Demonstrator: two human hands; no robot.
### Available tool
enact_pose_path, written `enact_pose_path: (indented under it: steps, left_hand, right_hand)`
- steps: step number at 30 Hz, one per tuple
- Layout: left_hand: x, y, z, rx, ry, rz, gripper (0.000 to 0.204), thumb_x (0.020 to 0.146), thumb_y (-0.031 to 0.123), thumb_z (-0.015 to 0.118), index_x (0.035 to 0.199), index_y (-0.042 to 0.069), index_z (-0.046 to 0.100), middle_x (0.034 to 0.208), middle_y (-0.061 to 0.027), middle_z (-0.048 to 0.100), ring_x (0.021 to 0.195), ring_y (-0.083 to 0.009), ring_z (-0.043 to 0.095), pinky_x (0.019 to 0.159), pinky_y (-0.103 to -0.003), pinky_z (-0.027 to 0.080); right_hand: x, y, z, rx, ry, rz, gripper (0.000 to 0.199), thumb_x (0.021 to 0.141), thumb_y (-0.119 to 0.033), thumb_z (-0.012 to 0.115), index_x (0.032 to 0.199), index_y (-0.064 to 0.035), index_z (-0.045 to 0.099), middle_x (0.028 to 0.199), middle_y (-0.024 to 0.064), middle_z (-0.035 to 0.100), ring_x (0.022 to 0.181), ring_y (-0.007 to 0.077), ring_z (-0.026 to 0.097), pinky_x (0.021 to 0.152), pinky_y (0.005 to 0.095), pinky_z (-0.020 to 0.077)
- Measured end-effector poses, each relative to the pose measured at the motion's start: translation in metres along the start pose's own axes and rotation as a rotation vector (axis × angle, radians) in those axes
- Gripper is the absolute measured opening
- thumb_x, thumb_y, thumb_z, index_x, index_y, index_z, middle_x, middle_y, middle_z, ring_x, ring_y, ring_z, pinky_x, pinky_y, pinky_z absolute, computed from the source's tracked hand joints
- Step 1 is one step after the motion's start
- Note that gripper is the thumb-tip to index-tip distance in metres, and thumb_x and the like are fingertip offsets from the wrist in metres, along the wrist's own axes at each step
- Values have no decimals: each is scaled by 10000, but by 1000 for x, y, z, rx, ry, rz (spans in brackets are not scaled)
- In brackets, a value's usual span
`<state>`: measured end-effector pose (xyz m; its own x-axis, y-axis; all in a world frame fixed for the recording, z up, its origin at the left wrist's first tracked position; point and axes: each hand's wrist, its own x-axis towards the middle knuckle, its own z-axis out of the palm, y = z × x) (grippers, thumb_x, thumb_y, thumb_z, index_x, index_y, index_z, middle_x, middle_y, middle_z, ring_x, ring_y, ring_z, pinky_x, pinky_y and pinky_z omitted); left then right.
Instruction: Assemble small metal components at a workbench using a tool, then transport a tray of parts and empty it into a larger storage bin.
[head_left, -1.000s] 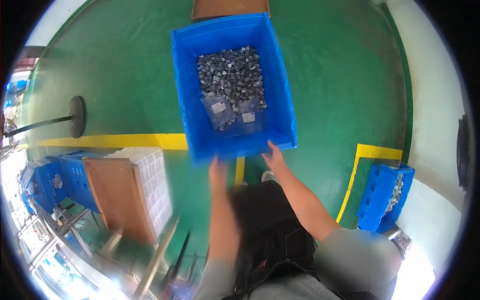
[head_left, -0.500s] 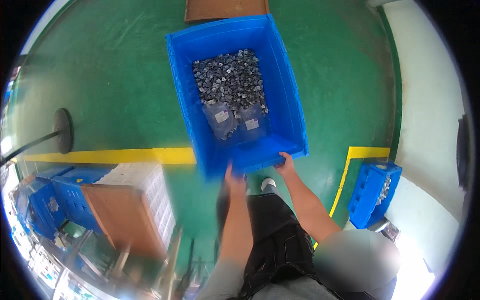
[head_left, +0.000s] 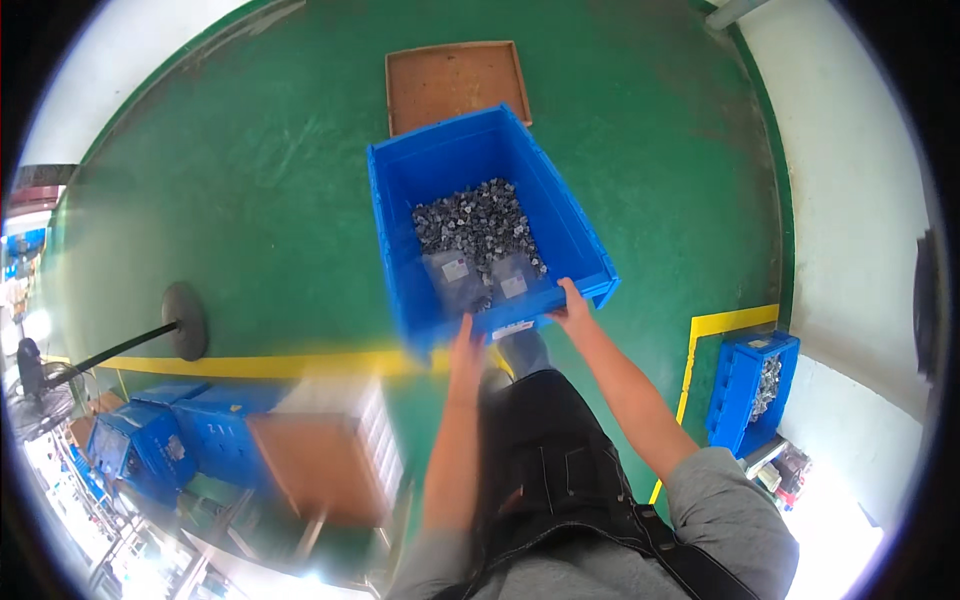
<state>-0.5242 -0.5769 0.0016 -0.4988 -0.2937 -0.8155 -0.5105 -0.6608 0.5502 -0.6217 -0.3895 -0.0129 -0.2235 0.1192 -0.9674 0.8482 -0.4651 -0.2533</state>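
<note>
I carry a large blue plastic crate (head_left: 570,215) in front of me above the green floor. It holds a heap of small grey metal parts (head_left: 470,220) and two clear bags (head_left: 480,280) with labels. My left hand (head_left: 466,338) grips the near rim on the left. At the near right corner my right hand (head_left: 572,305) grips the same rim. Both forearms reach up from the lower edge, over my dark trousers.
A flat brown wooden board (head_left: 455,82) lies on the floor beyond the crate. Yellow floor lines (head_left: 290,365) run left and right. A round black stand base (head_left: 185,320) sits left. Blue crates (head_left: 150,445) and a brown-topped surface are at lower left, another blue crate of parts (head_left: 750,385) at right.
The crate has shifted right and tilted in view as I walk forward. The brown board beyond it has come fully into view. Both hands keep their hold on the near rim.
</note>
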Motion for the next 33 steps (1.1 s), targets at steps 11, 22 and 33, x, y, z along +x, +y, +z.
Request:
enact_pose_path:
  steps: [11,22,33]
  left_hand:
    - [53,102,32,265,-74,65,357,711,237,608,915,-24,475,904,-108,479,823,-203,468,721,-322,412]
    - [99,173,84,127,57,-128,306,709,233,611,852,-13,499,809,-84,521,706,-180,518,601,-280,461]
    - [176,221,152,-35,49,118,245,715,120,593,925,54,487,879,-66,517,752,-203,519,600,-334,468]
  right_hand:
    - [-2,-48,65,368,-116,131,597,580,-340,659,1063,-110,394,1049,147,378,880,357,444,686,489,434]
    - [4,-90,121,384,-62,145,521,635,-385,597,1037,-111,409,1022,116,448,919,313,441,759,492,364]
    - [20,-178,178,356,-270,37,526,684,-308,585,1081,-30,380,1051,173,386,930,348,430,760,436,408]
